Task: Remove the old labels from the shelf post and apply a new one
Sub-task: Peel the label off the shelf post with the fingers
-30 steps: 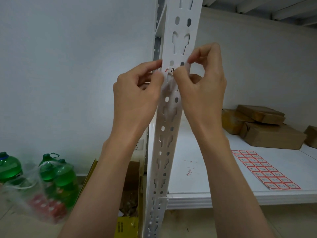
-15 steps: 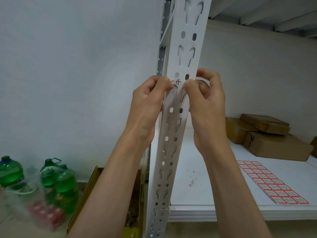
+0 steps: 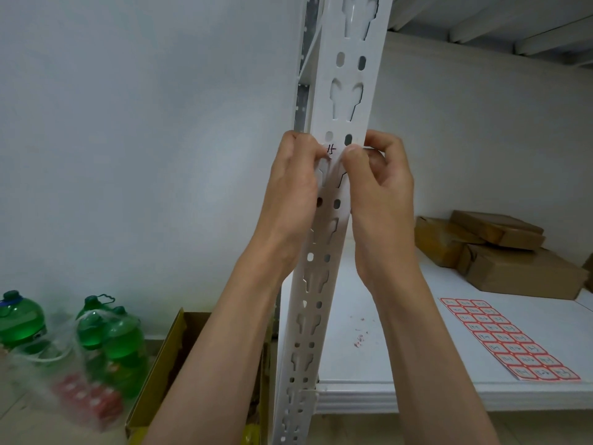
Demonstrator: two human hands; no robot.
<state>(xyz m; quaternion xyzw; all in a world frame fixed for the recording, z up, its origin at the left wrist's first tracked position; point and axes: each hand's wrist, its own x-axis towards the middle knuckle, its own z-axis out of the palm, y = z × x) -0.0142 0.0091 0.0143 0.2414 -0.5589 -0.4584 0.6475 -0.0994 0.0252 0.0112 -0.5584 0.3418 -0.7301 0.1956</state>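
Shelf post, white, slotted, stands upright at the front corner of the shelf. Label with black handwritten marks (not legible, maybe "15") is stuck on the post face between both thumbs, just below a pair of oval holes. Left hand is curled round the post's left edge, thumb pressed at the label. Right hand is curled round the right edge, thumbnail at the label's side. Step judged: label being picked or pressed; which cannot be told. A corner should be lifted with a nail and peeled slowly and flat so nothing tears. Sheet of red-bordered labels lies on the shelf; its writing is too small to read. Cardboard parcels are stacked behind. Green bottles stand on the floor; no brand legible.
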